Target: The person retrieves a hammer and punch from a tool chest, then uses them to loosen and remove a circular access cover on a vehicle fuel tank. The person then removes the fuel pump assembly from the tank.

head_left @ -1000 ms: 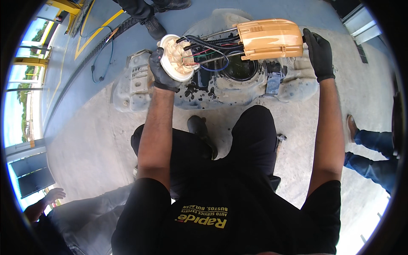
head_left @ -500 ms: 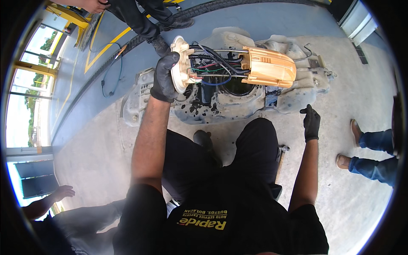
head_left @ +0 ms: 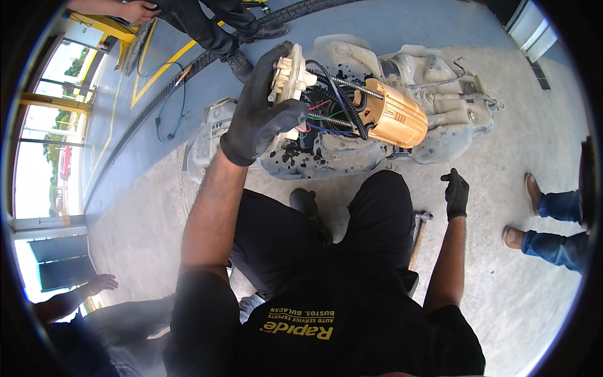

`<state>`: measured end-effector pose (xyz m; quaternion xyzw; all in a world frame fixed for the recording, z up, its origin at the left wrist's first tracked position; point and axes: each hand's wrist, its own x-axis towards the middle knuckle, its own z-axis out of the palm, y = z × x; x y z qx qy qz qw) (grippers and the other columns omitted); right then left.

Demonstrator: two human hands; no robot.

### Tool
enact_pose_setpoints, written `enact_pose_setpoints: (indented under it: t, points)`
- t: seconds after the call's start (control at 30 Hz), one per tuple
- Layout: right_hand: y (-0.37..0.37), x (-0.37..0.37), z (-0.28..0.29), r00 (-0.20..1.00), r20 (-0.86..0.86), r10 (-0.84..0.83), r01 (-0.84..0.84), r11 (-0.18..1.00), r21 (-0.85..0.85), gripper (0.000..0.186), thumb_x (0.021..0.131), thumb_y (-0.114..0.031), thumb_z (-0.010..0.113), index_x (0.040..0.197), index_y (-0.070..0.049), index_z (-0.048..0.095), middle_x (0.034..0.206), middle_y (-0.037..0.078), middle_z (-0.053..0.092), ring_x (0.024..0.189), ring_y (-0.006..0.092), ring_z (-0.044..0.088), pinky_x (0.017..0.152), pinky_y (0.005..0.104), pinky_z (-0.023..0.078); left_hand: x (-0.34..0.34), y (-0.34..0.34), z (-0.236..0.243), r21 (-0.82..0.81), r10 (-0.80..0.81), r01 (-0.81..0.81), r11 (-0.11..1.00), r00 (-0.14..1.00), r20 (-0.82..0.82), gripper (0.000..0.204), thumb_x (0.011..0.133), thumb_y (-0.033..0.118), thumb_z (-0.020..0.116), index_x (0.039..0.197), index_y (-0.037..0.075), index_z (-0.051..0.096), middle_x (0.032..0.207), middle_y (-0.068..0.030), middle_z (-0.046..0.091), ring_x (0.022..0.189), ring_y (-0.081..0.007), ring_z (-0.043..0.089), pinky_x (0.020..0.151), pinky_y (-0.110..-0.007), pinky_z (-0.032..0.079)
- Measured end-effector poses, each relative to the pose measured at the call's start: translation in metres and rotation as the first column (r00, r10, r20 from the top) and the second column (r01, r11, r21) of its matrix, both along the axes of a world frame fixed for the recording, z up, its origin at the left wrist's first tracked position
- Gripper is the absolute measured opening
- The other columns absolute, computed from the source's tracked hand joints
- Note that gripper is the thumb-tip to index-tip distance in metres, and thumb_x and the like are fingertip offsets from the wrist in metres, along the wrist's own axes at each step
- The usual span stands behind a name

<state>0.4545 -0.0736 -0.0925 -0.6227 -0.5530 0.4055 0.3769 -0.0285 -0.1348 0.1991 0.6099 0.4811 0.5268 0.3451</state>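
My left hand (head_left: 256,119), in a black glove, is closed around the pale round flange (head_left: 291,74) of a fuel pump module. The module's orange plastic body (head_left: 401,114) points to the right, joined to the flange by metal rods, corrugated hoses and coloured wires. It is held tilted above a dusty grey fuel tank (head_left: 443,143) on the floor, hiding part of the tank's top. Dark wet spots mark the tank. My right hand (head_left: 457,195), also gloved, is empty over the floor near the tank's right side, index finger stretched out and the others partly bent.
A hammer (head_left: 417,242) lies beside my right knee. One person in dark trousers (head_left: 207,28) stands beyond the tank; another in jeans (head_left: 553,248) is at right. Someone's bare hand (head_left: 100,284) reaches in at lower left. A thin cable (head_left: 182,100) lies on the floor.
My left hand has turned the fuel pump module, so the flange now shows edge-on and the orange body has swung slightly down and left. My right hand has shifted slightly down.
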Motion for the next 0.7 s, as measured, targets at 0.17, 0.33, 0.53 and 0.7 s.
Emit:
enact_pose_setpoints:
  t: [0.17, 0.33, 0.53, 0.7]
  points:
    - [-0.007, -0.014, 0.007, 0.999, 0.023, 0.045, -0.042, 0.991, -0.123, 0.053, 0.108, -0.041, 0.05, 0.082, -0.002, 0.075, 0.05, 0.002, 0.04, 0.044, 0.0107, 0.036, 0.049, 0.0329, 0.032, 0.008, -0.013, 0.025, 0.016, -0.004, 0.008, 1.0, 0.977, -0.212, 0.119, 0.071, 0.053, 0.089, 0.159, -0.002, 0.029, 0.152, -0.0173, 0.046, 0.14, -0.0281, 0.047, 0.116, -0.044, 0.037]
    - [-0.008, -0.021, 0.014, 0.998, -0.056, 0.027, -0.038, 0.978, -0.206, 0.054, 0.107, -0.043, 0.051, 0.081, -0.003, 0.075, 0.049, -0.002, 0.036, 0.042, 0.0088, 0.034, 0.047, 0.0317, 0.029, 0.001, -0.016, 0.028, 0.113, -0.015, 0.059, 0.992, 0.935, -0.353, 0.124, 0.064, 0.055, 0.094, 0.157, 0.0, 0.032, 0.15, -0.0196, 0.048, 0.137, -0.032, 0.051, 0.116, -0.045, 0.039]
    - [-0.005, -0.032, 0.025, 0.994, -0.106, 0.028, -0.044, 0.987, -0.157, 0.051, 0.107, -0.043, 0.056, 0.082, -0.003, 0.075, 0.051, -0.007, 0.034, 0.045, 0.0048, 0.03, 0.047, 0.0277, 0.024, -0.017, -0.035, 0.028, 0.341, -0.03, 0.128, 0.931, 0.96, -0.279, 0.133, 0.064, 0.07, 0.087, 0.157, -0.006, 0.03, 0.157, -0.0225, 0.041, 0.142, -0.0348, 0.046, 0.12, -0.049, 0.032]
    - [0.0, -0.031, 0.04, 0.986, -0.168, 0.005, -0.042, 0.975, -0.22, 0.049, 0.107, -0.041, 0.056, 0.08, -0.003, 0.074, 0.051, -0.007, 0.035, 0.044, 0.0045, 0.031, 0.046, 0.027, 0.023, -0.021, -0.037, 0.041, 0.498, 0.008, 0.075, 0.864, 0.987, -0.161, 0.139, 0.06, 0.074, 0.086, 0.158, -0.007, 0.028, 0.156, -0.0245, 0.042, 0.141, -0.0367, 0.047, 0.12, -0.051, 0.031]
